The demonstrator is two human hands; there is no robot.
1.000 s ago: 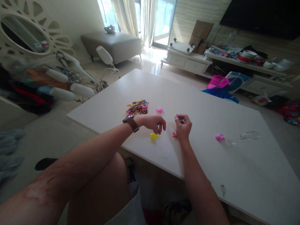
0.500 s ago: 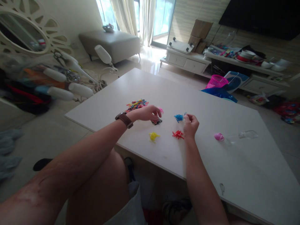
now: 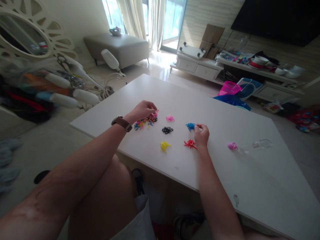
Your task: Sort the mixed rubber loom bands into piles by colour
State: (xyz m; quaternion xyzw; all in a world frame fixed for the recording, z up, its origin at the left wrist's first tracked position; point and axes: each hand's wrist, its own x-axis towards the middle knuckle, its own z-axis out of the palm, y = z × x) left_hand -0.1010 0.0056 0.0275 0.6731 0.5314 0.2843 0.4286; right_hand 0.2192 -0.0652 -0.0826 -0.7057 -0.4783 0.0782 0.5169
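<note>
I am holding the left hand [image 3: 143, 110] over the mixed pile [image 3: 147, 122] of small coloured bands, its fingertips bending in at the pile's two-o'clock edge; from here I cannot tell whether they are pinching a band. I am resting the right hand [image 3: 202, 135] well apart from the left, fingertips curling in at the three-o'clock edge of the blue pile [image 3: 190, 126]; whether they are gripping anything, I cannot tell either. A brown-strapped watch [image 3: 122, 123] is circling the left wrist. Taking the black pile [image 3: 167, 130] as my clock's centre, the mixed pile is lying between nine and ten, the pink pile [image 3: 170, 118] at twelve, the blue at three, the red pile [image 3: 190, 144] at four and the yellow pile [image 3: 165, 146] at six, all on the white table [image 3: 175, 95]. Farther out, just past three, a purple-pink object [image 3: 232, 146] is lying near a clear object [image 3: 262, 143]. Beyond the table, a bright pink basket [image 3: 228, 88] is standing at two and a beige ottoman [image 3: 117, 48] at eleven.
</note>
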